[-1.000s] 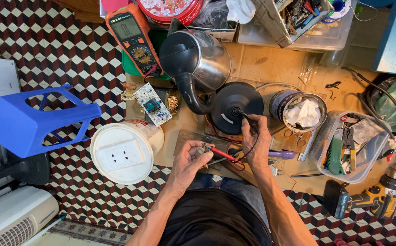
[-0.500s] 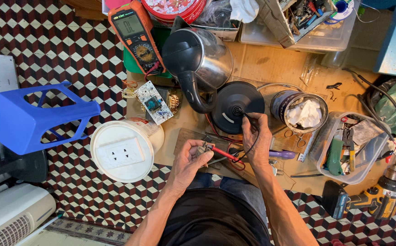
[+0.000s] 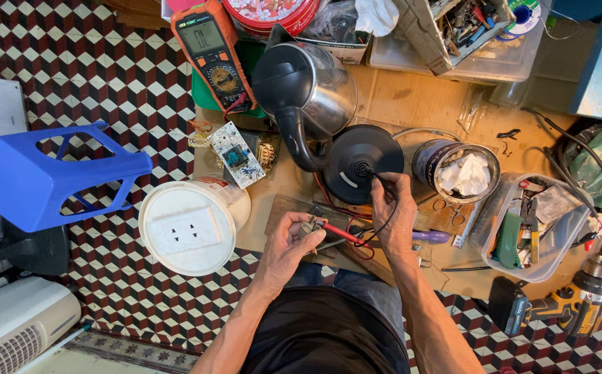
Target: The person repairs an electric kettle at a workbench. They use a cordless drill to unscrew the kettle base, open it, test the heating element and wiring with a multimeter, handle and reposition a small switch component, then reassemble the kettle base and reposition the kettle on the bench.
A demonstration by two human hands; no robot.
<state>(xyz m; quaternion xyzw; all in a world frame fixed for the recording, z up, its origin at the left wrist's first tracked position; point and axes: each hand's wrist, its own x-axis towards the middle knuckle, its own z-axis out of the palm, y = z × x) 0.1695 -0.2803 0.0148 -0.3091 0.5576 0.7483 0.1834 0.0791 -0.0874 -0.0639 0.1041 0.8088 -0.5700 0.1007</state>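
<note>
Barely shifted, left hand pinches red probe; right hand presses half-hidden black probe onto kettle base.

Glossy steel kettle body with matt black plastic handle; smooth black plastic round base; shiny white plastic bucket lid; rough brown cardboard sheet; crumpled white cloth in a metal tin

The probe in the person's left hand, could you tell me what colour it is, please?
Red probe, held in the left hand; head view.
</note>
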